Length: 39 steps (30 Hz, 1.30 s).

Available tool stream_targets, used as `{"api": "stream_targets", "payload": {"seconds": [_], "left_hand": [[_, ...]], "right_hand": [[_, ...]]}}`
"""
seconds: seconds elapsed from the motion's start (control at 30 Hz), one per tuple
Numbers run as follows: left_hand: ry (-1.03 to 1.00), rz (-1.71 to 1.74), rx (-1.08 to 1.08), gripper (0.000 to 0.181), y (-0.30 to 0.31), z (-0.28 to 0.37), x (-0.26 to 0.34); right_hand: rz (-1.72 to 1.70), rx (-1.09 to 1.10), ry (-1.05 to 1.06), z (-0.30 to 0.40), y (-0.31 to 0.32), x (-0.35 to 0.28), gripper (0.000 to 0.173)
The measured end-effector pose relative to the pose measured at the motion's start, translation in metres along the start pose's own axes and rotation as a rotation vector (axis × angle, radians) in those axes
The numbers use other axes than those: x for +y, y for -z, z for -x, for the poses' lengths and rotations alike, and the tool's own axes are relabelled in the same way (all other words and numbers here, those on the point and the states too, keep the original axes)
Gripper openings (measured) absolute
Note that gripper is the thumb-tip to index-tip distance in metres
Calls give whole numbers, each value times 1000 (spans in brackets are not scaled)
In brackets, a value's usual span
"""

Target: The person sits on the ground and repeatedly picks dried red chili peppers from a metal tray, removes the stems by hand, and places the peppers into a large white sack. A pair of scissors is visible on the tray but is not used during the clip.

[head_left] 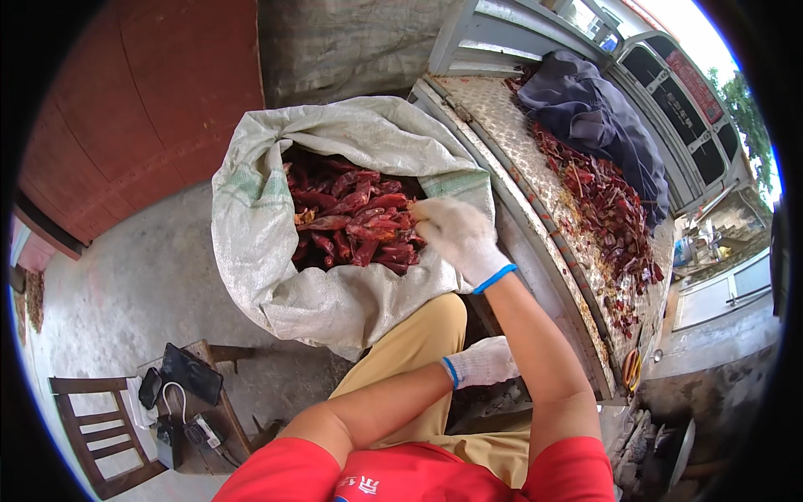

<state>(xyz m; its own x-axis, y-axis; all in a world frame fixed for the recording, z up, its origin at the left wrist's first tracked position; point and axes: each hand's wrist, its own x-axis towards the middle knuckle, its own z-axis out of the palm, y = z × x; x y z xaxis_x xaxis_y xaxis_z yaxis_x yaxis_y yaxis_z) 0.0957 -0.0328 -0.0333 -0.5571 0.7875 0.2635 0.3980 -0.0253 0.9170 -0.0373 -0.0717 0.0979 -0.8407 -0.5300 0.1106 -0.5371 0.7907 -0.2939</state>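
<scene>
A white woven sack [251, 251] with green stripes stands before me, its rim rolled outward. Dried red chillies [357, 219] lie inside. My right hand [458, 235], in a white knit glove with a blue cuff, is at the sack's right inner side, its curled fingertips against the chillies. Motion blurs it, so whether it grips one cannot be made out. Below it, my left hand [484, 363], gloved the same way, is low beside my knee. My right forearm covers its fingertips, and what it may hold is hidden.
On the right, a truck bed [502, 125] carries a heap of chillies and fragments [608, 207], partly under a dark cloth [571, 106]. Orange-handled scissors [631, 370] hang at its edge. At lower left, a wooden chair [110, 433] bears a black tablet-like device [191, 374] and cabled gadgets.
</scene>
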Motion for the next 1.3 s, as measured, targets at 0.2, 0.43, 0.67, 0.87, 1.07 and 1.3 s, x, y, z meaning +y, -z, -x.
{"api": "stream_targets", "payload": {"seconds": [0.2,0.43,0.67,0.87,1.07,1.3], "left_hand": [[-228,-168,93,34,-14,2,-18],[-285,-186,213,31,-16,5,-30],[60,-11,90,31,0,0,-3],[-179,-62,321,23,-25,-9,-33],[187,230,112,25,15,0,35],[298,269,200,23,38,11,52]], "right_hand": [[335,-183,-66,-14,-29,-15,24],[151,-79,-55,-14,-21,-9,27],[-155,13,-117,5,13,7,32],[-290,81,-164,4,7,12,52],[-1024,115,-305,28,46,17,50],[-648,356,-395,158,115,56,31]]}}
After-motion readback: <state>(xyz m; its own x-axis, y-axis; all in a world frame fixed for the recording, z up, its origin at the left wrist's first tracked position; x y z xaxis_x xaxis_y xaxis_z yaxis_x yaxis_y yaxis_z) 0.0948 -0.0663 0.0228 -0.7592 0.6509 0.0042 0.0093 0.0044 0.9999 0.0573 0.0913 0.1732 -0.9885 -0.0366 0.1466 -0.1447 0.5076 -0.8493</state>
